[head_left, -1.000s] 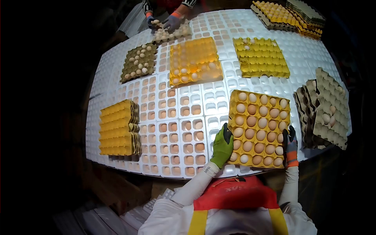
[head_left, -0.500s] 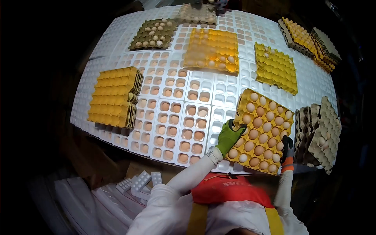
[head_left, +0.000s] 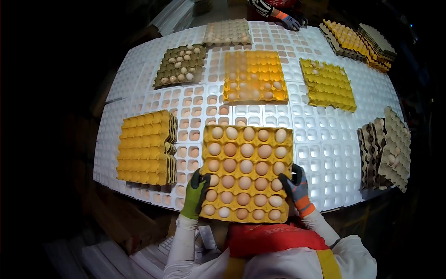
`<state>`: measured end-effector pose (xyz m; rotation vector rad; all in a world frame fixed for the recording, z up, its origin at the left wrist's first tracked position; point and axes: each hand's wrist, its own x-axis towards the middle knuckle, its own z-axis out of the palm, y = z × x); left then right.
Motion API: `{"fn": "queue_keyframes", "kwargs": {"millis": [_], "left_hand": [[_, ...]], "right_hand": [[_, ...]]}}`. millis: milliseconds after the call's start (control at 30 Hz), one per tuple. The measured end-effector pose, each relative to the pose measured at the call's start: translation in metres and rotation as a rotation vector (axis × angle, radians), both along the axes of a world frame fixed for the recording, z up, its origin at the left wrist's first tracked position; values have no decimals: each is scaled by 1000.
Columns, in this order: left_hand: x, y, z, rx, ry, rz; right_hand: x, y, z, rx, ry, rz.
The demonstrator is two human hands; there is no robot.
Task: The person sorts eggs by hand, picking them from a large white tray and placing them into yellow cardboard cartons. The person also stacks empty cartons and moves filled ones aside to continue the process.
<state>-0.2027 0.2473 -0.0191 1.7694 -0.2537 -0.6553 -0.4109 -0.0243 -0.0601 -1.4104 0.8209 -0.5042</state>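
Note:
A yellow egg tray full of brown and pale eggs is held level in front of my body, above the near edge of the table. My left hand, in a green and black glove, grips its left side. On the right side, my right hand in a grey and orange glove clasps the tray's edge. Beneath and around it lie white foam egg cartons. Those at the left hold eggs, while those on the right show bare cups. The held tray hides part of the cartons.
Stacked yellow trays stand at the left, grey trays at the right. Partly filled trays, one yellow, one yellow-green and one dark, rest mid-table. A co-worker's gloved hand is at the far edge.
The full egg tray has moved left and turned from slanted to square in front of me, both hands still on it. The view has shifted, and the co-worker's hand shows more clearly.

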Motion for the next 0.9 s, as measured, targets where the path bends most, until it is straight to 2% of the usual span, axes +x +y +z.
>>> {"fn": "queue_keyframes", "kwargs": {"millis": [33,100,167,200,367,433,467,500,533,567,633,667,700,733,767,800,833,867,900], "left_hand": [[13,21,0,6,-53,10],[35,64,-7,-95,107,62],[56,105,-21,144,22,-30],[52,91,-3,77,-17,-4],[49,86,-3,170,-57,75],[48,83,3,135,-152,57],[48,89,-14,220,-298,8],[51,95,-46,99,-287,119],[52,97,-44,212,-267,80],[54,101,-48,240,-137,113],[53,100,-52,260,-396,73],[48,85,-25,393,-309,88],[42,77,-15,384,-377,72],[42,84,-21,433,-414,101],[41,87,-20,486,-451,127],[34,91,-16,522,-529,190],[20,71,11,502,-439,309],[13,72,14,561,-747,182],[-2,65,23,510,-763,107]], "right_hand": [[15,24,-7,-50,19,35],[38,63,-10,-200,107,125],[47,91,-38,-166,99,192],[53,95,-43,-185,96,188],[57,103,-42,-200,101,179],[57,103,-35,-337,150,195],[57,102,-37,-397,176,211],[54,100,-40,-448,210,240],[55,93,-52,-316,175,237],[50,96,-64,-157,153,233],[51,91,-66,-92,89,288],[52,87,-66,10,47,314],[50,81,-64,108,2,334],[44,70,-60,115,142,372],[43,61,-50,243,100,374],[36,57,-38,135,106,392],[31,51,-13,28,115,410],[27,45,1,-314,95,456],[20,46,11,-383,31,445]]}}
